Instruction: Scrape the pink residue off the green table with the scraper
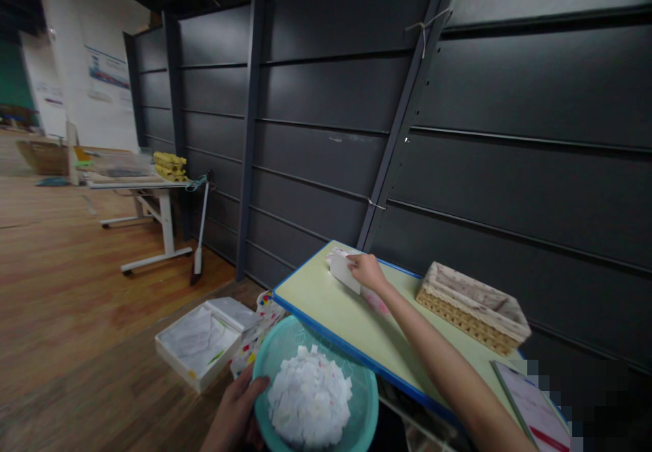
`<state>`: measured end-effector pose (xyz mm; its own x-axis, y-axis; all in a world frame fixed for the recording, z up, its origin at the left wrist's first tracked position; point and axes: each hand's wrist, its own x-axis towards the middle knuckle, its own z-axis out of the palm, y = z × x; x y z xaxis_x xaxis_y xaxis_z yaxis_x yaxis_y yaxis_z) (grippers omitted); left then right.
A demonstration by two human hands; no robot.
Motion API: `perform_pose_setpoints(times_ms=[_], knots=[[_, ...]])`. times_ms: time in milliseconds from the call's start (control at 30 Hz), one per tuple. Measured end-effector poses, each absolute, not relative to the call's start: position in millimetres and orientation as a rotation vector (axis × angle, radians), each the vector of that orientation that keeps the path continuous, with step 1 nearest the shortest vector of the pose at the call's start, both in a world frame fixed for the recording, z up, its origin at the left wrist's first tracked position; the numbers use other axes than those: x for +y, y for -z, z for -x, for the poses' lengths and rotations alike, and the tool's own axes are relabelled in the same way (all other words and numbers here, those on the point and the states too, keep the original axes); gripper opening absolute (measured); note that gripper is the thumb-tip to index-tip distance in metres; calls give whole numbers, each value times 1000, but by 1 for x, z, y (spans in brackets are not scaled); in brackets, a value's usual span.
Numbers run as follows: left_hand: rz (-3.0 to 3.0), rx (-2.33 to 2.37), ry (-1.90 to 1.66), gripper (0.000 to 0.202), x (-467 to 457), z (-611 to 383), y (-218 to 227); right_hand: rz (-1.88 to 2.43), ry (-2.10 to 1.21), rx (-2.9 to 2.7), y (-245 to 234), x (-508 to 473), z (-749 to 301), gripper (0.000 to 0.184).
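My left hand (239,404) grips the rim of a teal mesh basket (278,353) heaped with small white paper slips (310,401), held below the table's near edge. My right hand (365,272) reaches across the pale green table (336,316) and is closed on a white card (342,270) from a small stack at the far left corner. The arm stretches over the tabletop.
A woven wicker basket (471,306) sits at the table's back right; a printed sheet (534,408) lies at the near right. A white open box (198,343) rests on the wooden floor. A dark slatted wall (458,133) stands behind. Another white table (147,197) stands far left.
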<state>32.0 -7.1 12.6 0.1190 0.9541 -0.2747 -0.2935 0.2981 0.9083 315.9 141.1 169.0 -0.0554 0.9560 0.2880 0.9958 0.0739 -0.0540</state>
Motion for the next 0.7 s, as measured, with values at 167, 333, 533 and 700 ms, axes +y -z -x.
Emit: perform_pose_setpoints(times_ms=[167,333,533,700], knots=[[-834,1086,-1114,63,-8,-35,-14,1938,202,-2063,-170,145,-316,42],[-849,1129,-1098,57,-10,-36,-21,1942,243,-2064,-166,142,-312,39],[-853,1158,-1087,64,-12,-36,-22,2044,268,-2013,-159,128,-300,34],[-851,1075,-1068,67,-9,-32,-22,1987,248,-2010,-155,119,-293,33]])
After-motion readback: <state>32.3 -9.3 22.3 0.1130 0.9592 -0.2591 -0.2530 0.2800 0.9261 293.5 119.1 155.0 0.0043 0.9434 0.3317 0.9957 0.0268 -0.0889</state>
